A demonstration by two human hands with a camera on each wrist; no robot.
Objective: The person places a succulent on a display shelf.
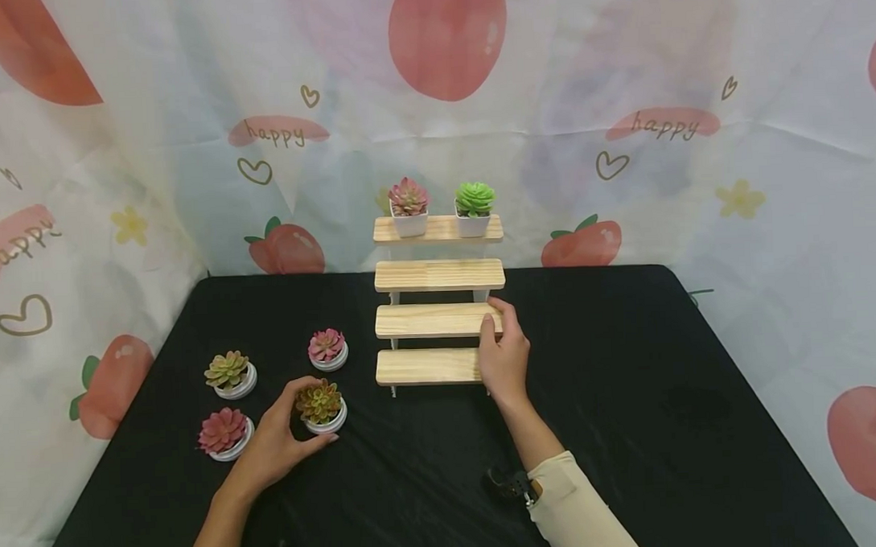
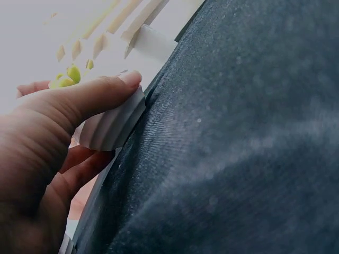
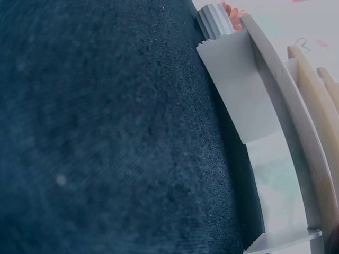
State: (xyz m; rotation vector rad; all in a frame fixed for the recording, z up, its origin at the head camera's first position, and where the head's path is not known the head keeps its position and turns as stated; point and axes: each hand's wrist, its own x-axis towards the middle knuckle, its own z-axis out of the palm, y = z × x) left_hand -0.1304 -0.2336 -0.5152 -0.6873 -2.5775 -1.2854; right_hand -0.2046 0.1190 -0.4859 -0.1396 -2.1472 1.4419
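My left hand (image 1: pixel 280 440) holds a small potted succulent (image 1: pixel 319 402) with olive-brown leaves, thumb and fingers on opposite sides of its pot. In the left wrist view, the thumb of the left hand (image 2: pixel 58 127) lies against the ribbed white pot (image 2: pixel 114 124), which is low at the black cloth. My right hand (image 1: pixel 506 356) grips the right end of a four-tier wooden stand (image 1: pixel 438 275), its thumb on the second board from the bottom. The right wrist view shows the stand (image 3: pixel 296 116) from low down; the right hand is mostly out of that view.
Left on the black-covered table (image 1: pixel 632 428) sit a yellow-green succulent (image 1: pixel 227 371), a red-pink one (image 1: pixel 224 434) and a pink one (image 1: pixel 328 347). The top board bears a reddish succulent (image 1: pixel 409 206) and a bright green one (image 1: pixel 474 208). A printed curtain (image 1: pixel 433 145) hangs behind.
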